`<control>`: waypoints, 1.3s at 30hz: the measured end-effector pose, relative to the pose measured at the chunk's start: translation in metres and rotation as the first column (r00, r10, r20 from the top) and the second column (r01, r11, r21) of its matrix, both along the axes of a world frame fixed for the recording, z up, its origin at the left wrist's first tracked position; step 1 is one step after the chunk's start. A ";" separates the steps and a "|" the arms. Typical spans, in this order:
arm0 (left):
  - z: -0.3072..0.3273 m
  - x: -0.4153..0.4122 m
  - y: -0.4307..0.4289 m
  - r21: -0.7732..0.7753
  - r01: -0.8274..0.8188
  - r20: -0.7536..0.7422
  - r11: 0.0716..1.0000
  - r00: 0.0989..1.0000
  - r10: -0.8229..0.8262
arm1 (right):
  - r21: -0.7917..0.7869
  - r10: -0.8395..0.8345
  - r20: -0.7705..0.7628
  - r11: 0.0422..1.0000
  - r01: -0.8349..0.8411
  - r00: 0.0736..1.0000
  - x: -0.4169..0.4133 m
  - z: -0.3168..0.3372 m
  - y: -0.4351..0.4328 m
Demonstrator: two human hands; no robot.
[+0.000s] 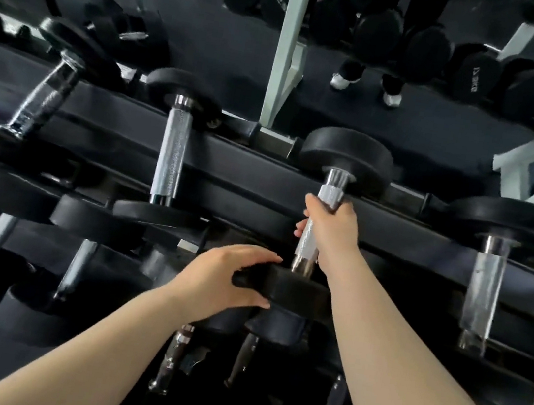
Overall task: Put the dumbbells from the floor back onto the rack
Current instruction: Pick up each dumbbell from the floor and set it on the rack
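A black dumbbell [347, 153] with a knurled silver handle lies across the top tier of the dark rack [246, 168]. My right hand [333, 227] is wrapped around its handle. My left hand [223, 277] grips the edge of its near black head, thumb under and fingers over. The far head sits over the rack's back rail. Whether the dumbbell rests fully on the rails or is still held slightly above them, I cannot tell.
Other dumbbells lie on the top tier: one to the left [172, 153], one far left [46, 93], one to the right [491, 270]. Lower tiers hold more dumbbells [76, 264]. A mirror behind shows pale rack posts [288, 49], more weights and a person's white shoes [342, 80].
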State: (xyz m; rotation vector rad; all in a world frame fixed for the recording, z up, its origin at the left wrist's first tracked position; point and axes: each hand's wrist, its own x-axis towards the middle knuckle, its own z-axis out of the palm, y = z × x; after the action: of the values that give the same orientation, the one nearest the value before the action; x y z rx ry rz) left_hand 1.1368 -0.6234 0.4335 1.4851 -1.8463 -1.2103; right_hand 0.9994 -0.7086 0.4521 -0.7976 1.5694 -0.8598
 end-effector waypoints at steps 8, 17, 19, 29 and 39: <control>0.010 0.001 0.003 0.036 0.012 0.066 0.999 0.998 -0.015 | 0.026 0.033 -0.101 0.999 -0.031 0.994 0.001 0.001 0.001; 0.047 0.055 0.026 -0.144 -0.589 -0.148 0.795 0.807 0.572 | -0.492 -0.233 -0.578 0.864 -0.105 0.782 0.024 0.031 0.033; 0.053 0.080 0.016 -0.111 -0.730 -0.161 0.674 0.683 0.713 | -0.552 -0.097 -0.486 0.805 -0.219 0.869 0.043 0.041 0.035; 0.039 0.150 -0.064 0.119 -0.713 -0.039 0.690 0.692 0.721 | 0.021 0.527 -0.275 0.839 -0.543 0.804 0.154 0.022 0.012; 0.020 0.148 -0.135 0.269 -0.480 -0.146 0.835 0.837 0.528 | 0.128 0.380 -0.312 0.925 -0.358 0.871 0.198 -0.003 -0.007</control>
State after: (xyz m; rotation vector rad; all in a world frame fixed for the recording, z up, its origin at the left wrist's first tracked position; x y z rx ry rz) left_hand 1.2851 -0.7581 0.4531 1.7392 -1.0931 -1.2681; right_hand 1.1973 -0.7160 0.4486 -1.1969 1.6482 -0.4030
